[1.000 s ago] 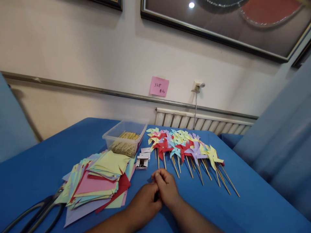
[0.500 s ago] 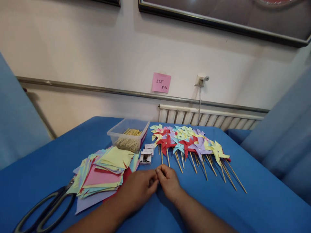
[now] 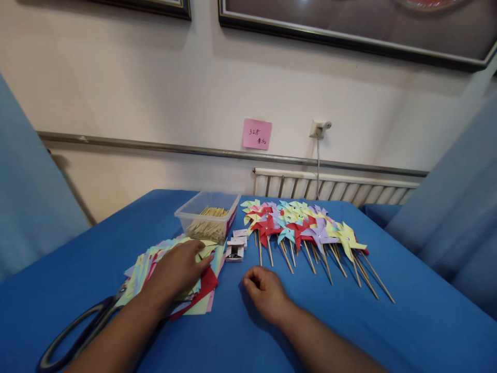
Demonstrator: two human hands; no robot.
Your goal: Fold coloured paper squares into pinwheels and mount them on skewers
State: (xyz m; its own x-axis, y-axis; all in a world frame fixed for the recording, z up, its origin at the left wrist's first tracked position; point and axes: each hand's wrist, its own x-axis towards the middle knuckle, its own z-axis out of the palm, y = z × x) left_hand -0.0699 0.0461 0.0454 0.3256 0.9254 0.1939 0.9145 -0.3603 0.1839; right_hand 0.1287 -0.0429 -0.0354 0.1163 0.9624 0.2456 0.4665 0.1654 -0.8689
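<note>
While black scissors [image 3: 73, 331] lie nearest on the blue bench [image 3: 407, 321], the left hand [image 3: 176, 269] rests flat, fingers spread, on the coloured paper squares [image 3: 202, 287]; the right hand [image 3: 266, 292] sits loosely curled, empty. Beyond lie a stick tub [image 3: 207, 217] and pinwheels [image 3: 306, 230].

Pink sticky note [image 3: 257, 134]: stuck on the wall above the radiator, with two lines of dark handwriting.
Top line: reads roughly "32" followed by one handwritten character that cannot be made out for certain.
Bottom line: two small handwritten characters, too small and blurred to read.
Small white boxes [image 3: 236, 247]: they lie on the blue cloth beside the clear tub; any print on them is too small to read.
</note>
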